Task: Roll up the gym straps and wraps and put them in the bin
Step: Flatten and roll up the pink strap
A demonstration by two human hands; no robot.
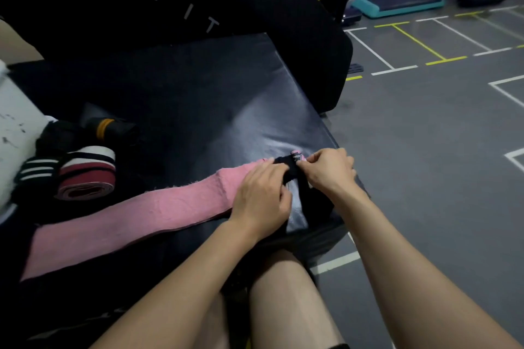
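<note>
Long pink cloth wrap (119, 221) lies flat on the shiny black padded bench (198, 99); left hand (262, 198) and right hand (329, 168) both pinch its black end, above the grey gym floor (425, 150).

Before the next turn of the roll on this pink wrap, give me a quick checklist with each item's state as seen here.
1. Both hands on the rolling end: ok. The left hand and right hand pinch the dark end of the pink wrap.
2. Roll started: ok, a small pink and black roll shows between the fingers.
3. Roll tight and even: cannot tell, the hands cover it.
4. Tail lies flat, untwisted: ok where visible, across the black pad; its far end leaves the frame.
5. Tail clear of the finished rolls: ok, they lie apart.
6. Bin ready: cannot tell, only a white edge shows at left.
</note>
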